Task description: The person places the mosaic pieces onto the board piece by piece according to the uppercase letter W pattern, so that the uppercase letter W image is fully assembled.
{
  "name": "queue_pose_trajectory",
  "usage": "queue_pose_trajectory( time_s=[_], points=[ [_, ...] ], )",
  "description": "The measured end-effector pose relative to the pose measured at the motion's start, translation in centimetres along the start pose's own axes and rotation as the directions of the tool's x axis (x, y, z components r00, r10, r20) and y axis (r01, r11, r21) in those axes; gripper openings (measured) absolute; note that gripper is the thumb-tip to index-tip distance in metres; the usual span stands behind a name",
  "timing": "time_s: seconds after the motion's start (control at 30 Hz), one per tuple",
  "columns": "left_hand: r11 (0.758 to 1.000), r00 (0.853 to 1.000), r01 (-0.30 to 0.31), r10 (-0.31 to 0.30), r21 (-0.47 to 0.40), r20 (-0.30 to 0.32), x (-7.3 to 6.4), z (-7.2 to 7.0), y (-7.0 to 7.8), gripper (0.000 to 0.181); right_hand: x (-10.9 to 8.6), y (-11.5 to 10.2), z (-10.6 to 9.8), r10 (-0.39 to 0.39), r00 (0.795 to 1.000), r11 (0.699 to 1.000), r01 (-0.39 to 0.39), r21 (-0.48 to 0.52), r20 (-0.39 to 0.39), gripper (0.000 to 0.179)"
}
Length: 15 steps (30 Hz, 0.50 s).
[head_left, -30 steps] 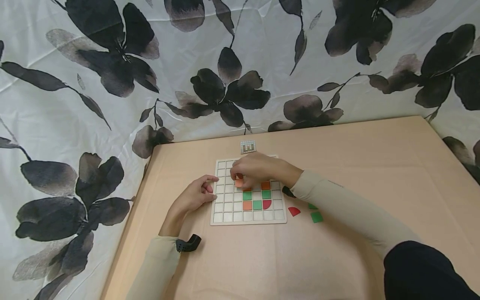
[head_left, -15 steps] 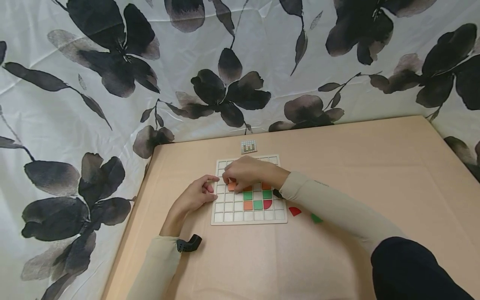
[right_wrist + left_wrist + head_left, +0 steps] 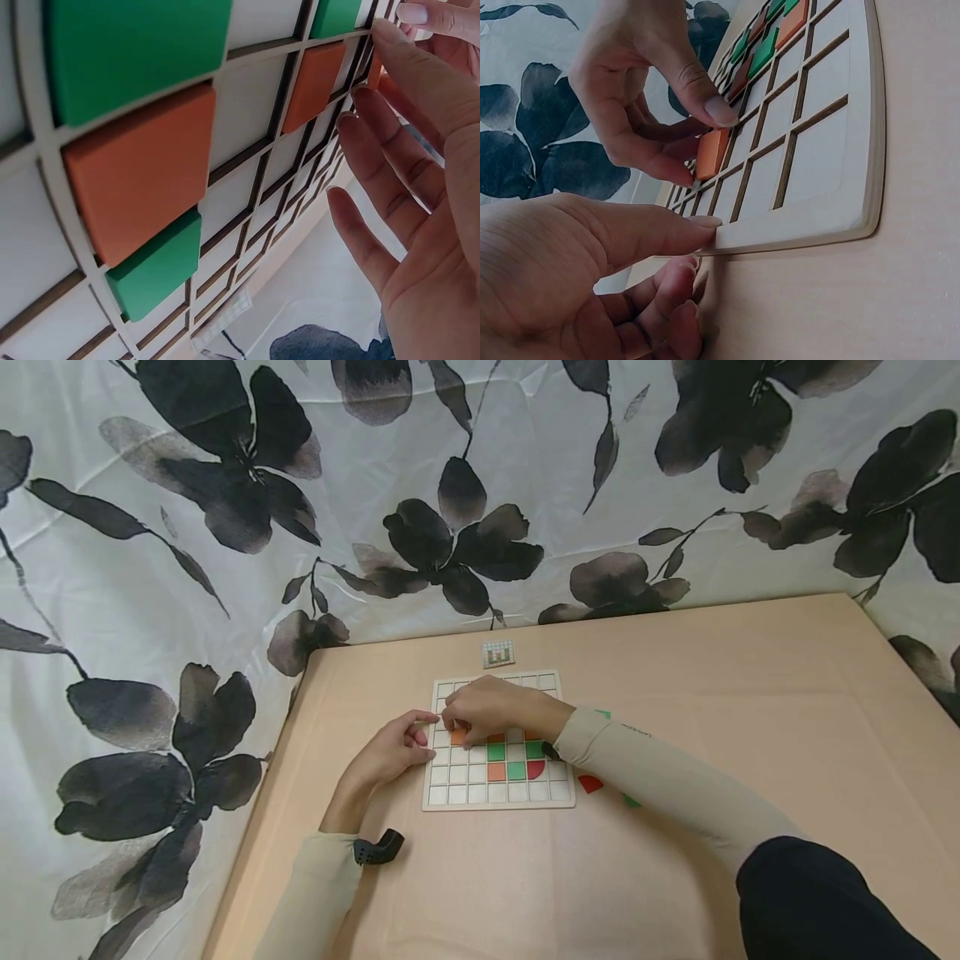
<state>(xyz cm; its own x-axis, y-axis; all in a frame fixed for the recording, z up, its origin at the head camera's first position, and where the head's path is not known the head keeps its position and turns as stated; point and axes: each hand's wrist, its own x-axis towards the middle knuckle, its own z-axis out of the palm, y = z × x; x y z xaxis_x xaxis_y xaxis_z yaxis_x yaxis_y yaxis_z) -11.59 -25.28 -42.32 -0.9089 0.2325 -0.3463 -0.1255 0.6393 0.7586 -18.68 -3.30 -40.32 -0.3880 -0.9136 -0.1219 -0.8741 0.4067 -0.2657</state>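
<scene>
Orange tile (image 3: 711, 154), one: partly covered by my fingers, its underside unseen; I cannot tell whether it sits fully in a cell. Flat-faced, squarish, thick-edged, tilted. Location: at the left part of the grid board, toward the side where my left hand lies.

Right hand (image 3: 487, 710), mine: narrow pinch, thumb and fingertips on the orange tile; palm and wrist hide several cells and part of the far rows.

Grid board (image 3: 457, 795), one: pale, with raised dark-edged dividers; set with green and orange tiles and one red quarter-round piece (image 3: 535, 769). Near rim and near row in plain sight.

Left hand (image 3: 386, 752), mine: digits touching the board's left rim, holding no tile.

Loose, right of the board: a red piece (image 3: 590, 784); a green piece (image 3: 632, 802), partly covered by my right sleeve (image 3: 675, 785).

Small patterned card (image 3: 498, 653): beyond the far rim, its markings too small to read.

Table (image 3: 675, 893): broad bare wood before the board and to its right; floral cloth (image 3: 337, 468) past the far edge.
</scene>
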Motion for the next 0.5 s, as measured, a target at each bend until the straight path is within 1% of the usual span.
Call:
queue_pose_trajectory(
  time_s=[0.17,0.3,0.43,0.5],
  points=[
    [1.000,1.000,-0.006,0.006,0.004,-0.003,0.00,-0.03,0.04,0.055,-0.03,0.16,0.11,0.003,1.000,1.000,-0.003,0.006,-0.005,0.024],
    [1.000,1.000,-0.009,0.009,0.006,-0.001,-0.03,-0.03,0.05,0.055,-0.27,0.33,0.07,0.012,0.999,1.000,-0.012,-0.005,-0.031,0.020],
    [1.000,1.000,0.004,-0.004,-0.001,-0.006,-0.03,0.05,0.05,0.054,-0.65,0.56,-0.01,0.025,0.998,1.000,-0.025,-0.004,-0.055,0.018],
    [1.000,1.000,0.010,-0.010,-0.003,-0.006,-0.02,0.07,0.02,0.054,-0.93,0.67,-0.06,0.031,0.998,1.000,-0.030,0.006,-0.056,0.019]
  ],
)
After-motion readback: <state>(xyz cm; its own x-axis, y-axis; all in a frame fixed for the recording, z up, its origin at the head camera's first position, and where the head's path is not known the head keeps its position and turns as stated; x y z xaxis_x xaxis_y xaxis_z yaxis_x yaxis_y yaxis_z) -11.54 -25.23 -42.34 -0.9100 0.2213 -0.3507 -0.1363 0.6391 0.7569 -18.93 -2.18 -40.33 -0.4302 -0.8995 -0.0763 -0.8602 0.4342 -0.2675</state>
